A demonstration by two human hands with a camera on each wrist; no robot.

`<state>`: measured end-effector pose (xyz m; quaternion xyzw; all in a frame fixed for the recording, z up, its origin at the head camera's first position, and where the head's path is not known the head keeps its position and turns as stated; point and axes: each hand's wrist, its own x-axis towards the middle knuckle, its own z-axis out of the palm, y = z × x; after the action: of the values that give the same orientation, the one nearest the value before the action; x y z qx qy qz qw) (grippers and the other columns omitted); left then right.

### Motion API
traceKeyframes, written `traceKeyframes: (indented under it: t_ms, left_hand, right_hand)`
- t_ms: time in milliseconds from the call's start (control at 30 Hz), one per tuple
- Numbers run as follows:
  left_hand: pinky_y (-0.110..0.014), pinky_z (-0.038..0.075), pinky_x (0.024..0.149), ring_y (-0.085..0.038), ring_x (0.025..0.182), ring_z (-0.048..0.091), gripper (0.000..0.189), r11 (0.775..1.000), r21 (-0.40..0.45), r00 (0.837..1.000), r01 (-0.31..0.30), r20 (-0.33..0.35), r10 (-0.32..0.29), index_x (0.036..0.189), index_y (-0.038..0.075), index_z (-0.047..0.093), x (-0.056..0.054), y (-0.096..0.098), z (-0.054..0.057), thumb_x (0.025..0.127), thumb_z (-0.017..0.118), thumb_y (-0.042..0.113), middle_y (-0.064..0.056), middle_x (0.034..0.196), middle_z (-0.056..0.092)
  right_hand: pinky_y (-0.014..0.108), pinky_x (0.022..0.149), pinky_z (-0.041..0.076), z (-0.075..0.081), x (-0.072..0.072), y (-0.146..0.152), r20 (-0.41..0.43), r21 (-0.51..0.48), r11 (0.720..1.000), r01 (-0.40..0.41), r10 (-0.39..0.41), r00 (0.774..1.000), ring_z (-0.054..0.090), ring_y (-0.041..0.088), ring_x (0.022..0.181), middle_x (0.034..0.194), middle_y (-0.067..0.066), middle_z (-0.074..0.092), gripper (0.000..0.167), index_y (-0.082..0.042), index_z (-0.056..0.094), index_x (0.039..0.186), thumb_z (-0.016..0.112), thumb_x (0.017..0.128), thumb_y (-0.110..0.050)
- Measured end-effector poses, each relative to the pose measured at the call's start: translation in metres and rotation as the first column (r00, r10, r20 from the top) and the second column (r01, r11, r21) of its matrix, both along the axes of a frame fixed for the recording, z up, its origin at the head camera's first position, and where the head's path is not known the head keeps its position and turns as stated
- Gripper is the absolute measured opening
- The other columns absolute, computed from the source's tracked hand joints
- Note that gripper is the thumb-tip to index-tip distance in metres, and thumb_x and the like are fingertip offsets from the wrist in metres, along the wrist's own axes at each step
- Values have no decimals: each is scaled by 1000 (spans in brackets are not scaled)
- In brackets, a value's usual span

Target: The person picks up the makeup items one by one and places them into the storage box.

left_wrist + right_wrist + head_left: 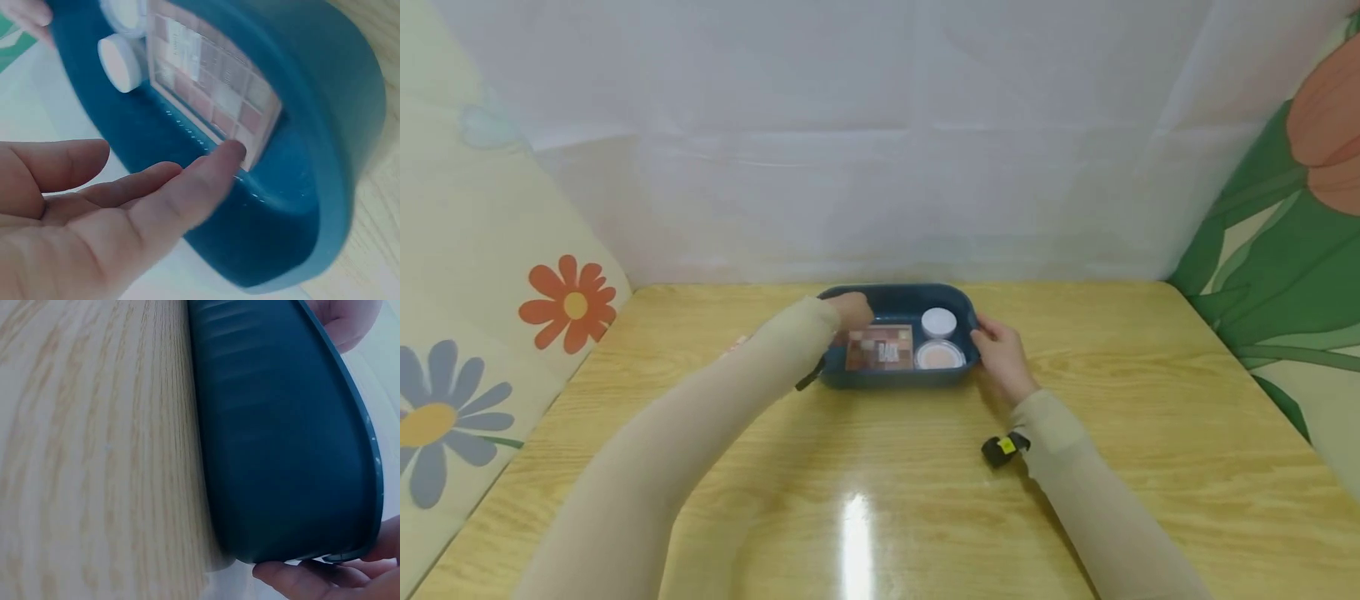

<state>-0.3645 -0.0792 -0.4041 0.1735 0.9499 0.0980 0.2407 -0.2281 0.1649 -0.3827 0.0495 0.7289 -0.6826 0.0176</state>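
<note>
A dark blue plastic basin (895, 380) stands on the table. Inside lies an eyeshadow palette (880, 347) with a clear lid and several pinkish-brown squares. To its right are a white round jar (938, 322) and a clear round case (940, 355) with a pale pink centre. My left hand (852, 310) reaches over the basin's left end. In the left wrist view its fingers are extended, one fingertip right at the palette's (212, 75) corner. My right hand (1003, 358) grips the basin's right end, thumb at the rim and fingers against the outer wall in the right wrist view.
A small pinkish thing (735, 343) shows behind the left forearm, mostly hidden. The wood-grain table (880, 467) meets a white cloth (880, 167) at the back. Flower-printed sheets (460, 333) stand along both sides.
</note>
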Motion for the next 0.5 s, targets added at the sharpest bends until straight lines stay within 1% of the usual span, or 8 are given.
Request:
traceKeyframes:
  t_ms: [33,67,133,200,267,300,400,500]
  left_hand:
    - [-33,57,54,-26,63,66,30,990,70,992,-120,50,117,114,-8,58,20,2,22,93,42,7,-23,112,61]
    - [-33,57,51,-27,58,65,32,975,144,985,-171,59,164,114,-11,56,32,0,33,93,40,9,-24,108,61]
    - [-32,54,49,-22,51,59,29,967,182,984,-178,58,170,106,-9,58,45,-3,48,93,42,11,-20,93,61]
    - [-31,52,52,-17,50,53,28,955,201,976,-217,60,209,108,-9,58,69,-1,72,95,43,12,-16,85,59]
    - [-32,52,57,-16,51,49,31,948,219,973,-229,41,226,111,-11,57,87,-1,87,97,43,14,-16,83,57]
    - [-33,52,66,-17,57,49,33,948,200,969,-247,44,243,118,-10,56,100,1,100,99,44,14,-16,89,58]
    - [-37,51,82,-21,71,54,38,952,207,974,-225,17,226,121,-14,54,114,-2,111,101,42,16,-20,101,58]
    - [-38,49,86,-20,76,52,30,950,229,975,-212,-14,222,102,-9,59,121,-5,114,101,43,16,-16,93,57]
  right_hand:
    - [40,108,37,0,0,0,0,3,1000,1,-1,1000,38,34,134,146,29,36,45,11,30,145,38,102,1]
    - [40,108,37,-1,0,1,3,5,1000,2,-2,1000,38,34,134,146,29,36,45,11,30,145,38,102,1]
    - [40,108,37,-1,-1,1,11,9,1000,0,0,1000,38,34,134,147,29,35,46,10,29,146,37,102,0]
    - [41,108,37,-1,-1,0,20,10,1000,-2,2,1000,38,33,134,148,28,35,46,10,29,147,37,102,0]
    - [41,108,37,-1,-1,0,25,11,1000,-3,3,1000,38,33,134,148,28,35,47,9,28,147,37,102,0]
    - [41,108,37,-1,-1,0,24,9,1000,-3,3,1000,38,33,134,148,28,35,46,9,28,147,37,102,0]
    - [41,108,37,0,-1,0,18,15,1000,1,-1,1000,40,33,133,146,29,37,46,10,29,146,37,102,0]
    - [41,108,37,0,0,0,12,23,1000,1,-2,1000,41,33,132,145,29,38,45,10,30,146,37,102,1]
